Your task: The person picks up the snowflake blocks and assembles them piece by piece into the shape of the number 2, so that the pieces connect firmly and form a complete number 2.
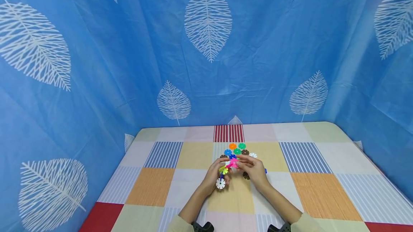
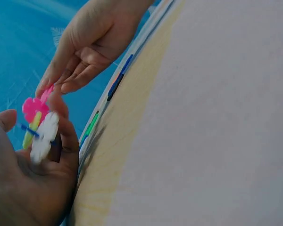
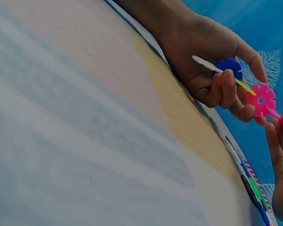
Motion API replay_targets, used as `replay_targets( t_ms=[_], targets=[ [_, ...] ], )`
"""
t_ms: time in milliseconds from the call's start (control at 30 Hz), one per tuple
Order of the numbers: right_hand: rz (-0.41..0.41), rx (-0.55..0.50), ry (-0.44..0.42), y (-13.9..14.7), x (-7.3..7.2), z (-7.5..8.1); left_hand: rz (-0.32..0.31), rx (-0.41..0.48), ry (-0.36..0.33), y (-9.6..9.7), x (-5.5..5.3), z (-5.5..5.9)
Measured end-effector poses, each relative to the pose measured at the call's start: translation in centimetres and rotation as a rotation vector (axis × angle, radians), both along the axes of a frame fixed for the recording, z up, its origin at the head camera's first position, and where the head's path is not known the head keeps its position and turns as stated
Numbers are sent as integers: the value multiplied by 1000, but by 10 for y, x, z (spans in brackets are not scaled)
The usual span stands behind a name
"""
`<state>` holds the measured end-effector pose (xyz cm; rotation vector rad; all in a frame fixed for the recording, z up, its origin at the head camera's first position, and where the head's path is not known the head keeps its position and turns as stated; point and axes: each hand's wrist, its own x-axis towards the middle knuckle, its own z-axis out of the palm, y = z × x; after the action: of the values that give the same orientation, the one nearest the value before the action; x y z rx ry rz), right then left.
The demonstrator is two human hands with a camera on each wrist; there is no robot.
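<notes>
Linked discs (image 1: 224,170): likely light, stiff; hold rims | left grip (image 1: 213,175): curled around them | right grip (image 1: 255,171): pinching pink disc (image 1: 233,162)

Smooth plastic discs (image 3: 269,95); faintly glossy, creased curtain (image 1: 258,45); matt tablecloth (image 1: 150,187).

Pale beige, plain-looking cloth covers the arms at the bottom edge of the head view: a left sleeve (image 1: 179,225) left of centre and a right sleeve (image 1: 306,223) to the right. Both end partway along the forearms, leaving the left hand (image 1: 213,175) and right hand (image 1: 255,171) bare. Beside the sleeves, cut off by the frame, sit a left black device (image 1: 204,227), its top contour dipping between raised ends, and a right black device (image 1: 280,228), angular in outline. Finer details are too small to tell.
</notes>
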<state>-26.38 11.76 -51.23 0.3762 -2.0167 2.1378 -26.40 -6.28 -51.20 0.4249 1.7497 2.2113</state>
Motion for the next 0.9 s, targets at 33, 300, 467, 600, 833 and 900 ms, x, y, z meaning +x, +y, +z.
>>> replay_targets(
  t_ms=[33, 300, 467, 600, 833, 900],
  targets=[
    [-5, 28, 20, -2, -1, 0, 4, 3, -8, 0, 0, 0],
    [-153, 308, 169, -15, -10, 0, 97, 33, -33, -5, -8, 0],
    [-237, 678, 318, -19, -22, -5, 185, 57, -68, -15, -15, 1],
    [-216, 958, 422, -21, -27, -10, 217, 60, -96, -21, -15, 6],
    [-234, 1043, 413, -20, -27, -12, 243, 7, -87, -17, -15, -3],
    [-233, 1009, 377, -19, -27, -12, 237, 6, -76, -16, -15, -4]
  ],
)
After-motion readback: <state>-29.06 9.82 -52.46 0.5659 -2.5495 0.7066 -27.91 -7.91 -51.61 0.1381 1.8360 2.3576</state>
